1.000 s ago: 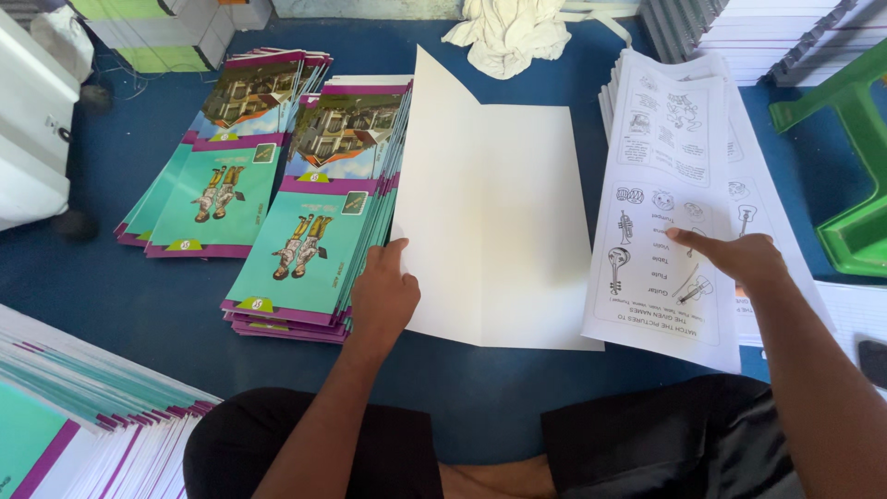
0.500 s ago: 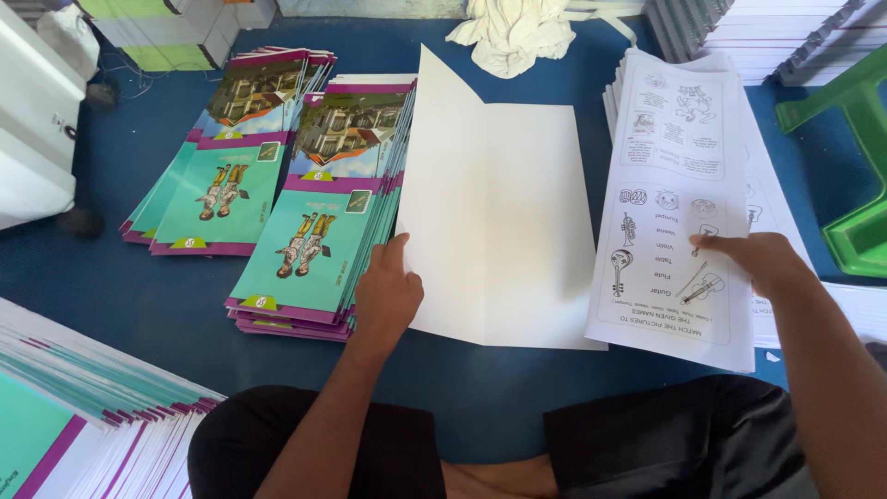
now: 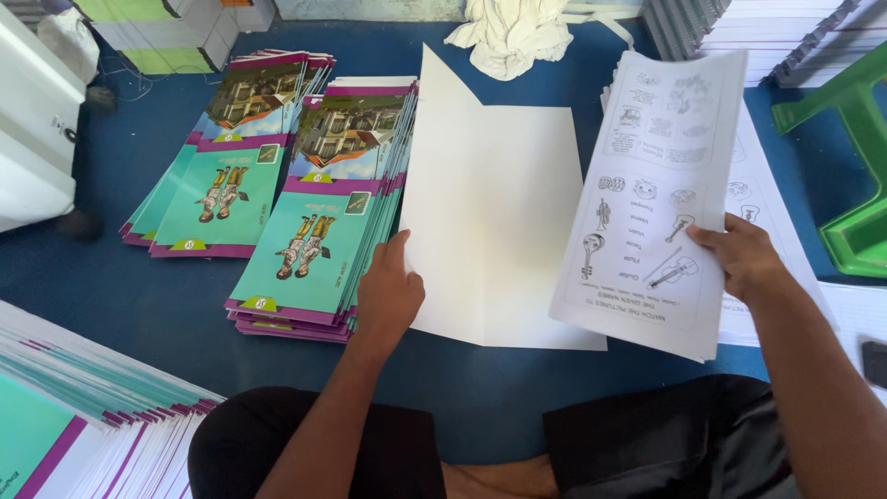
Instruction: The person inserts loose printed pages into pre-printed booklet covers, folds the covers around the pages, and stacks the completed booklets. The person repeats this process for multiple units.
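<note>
1. Foreground, lower left: a fanned pile of teal covers (image 3: 65,416) with purple edges; the person's lap in dark cloth fills the bottom centre.
2. Left hand (image 3: 388,294): palm down, fingers closed loosely, thumb laid on the left edge of the blank white cover (image 3: 494,222), which lies opened flat on the blue floor (image 3: 139,296); the hand also touches the nearest stack of teal booklets (image 3: 319,240).
3. Right hand (image 3: 744,259): pinched shut on the right margin of a sheaf of printed pages (image 3: 651,199), thumb on top, fingers hidden beneath. The sheaf is lifted and tilted, its lower left corner overlapping the white cover.
4. Beneath the sheaf: a further pile of printed sheets (image 3: 771,217), lying flat.
5. Middle distance, left: a second stack of booklets (image 3: 226,162), just beside the first.
6. Right edge: a green plastic stool (image 3: 855,185).
7. Far centre: a crumpled white cloth (image 3: 513,32). Far right: stacked white paper (image 3: 739,28).
</note>
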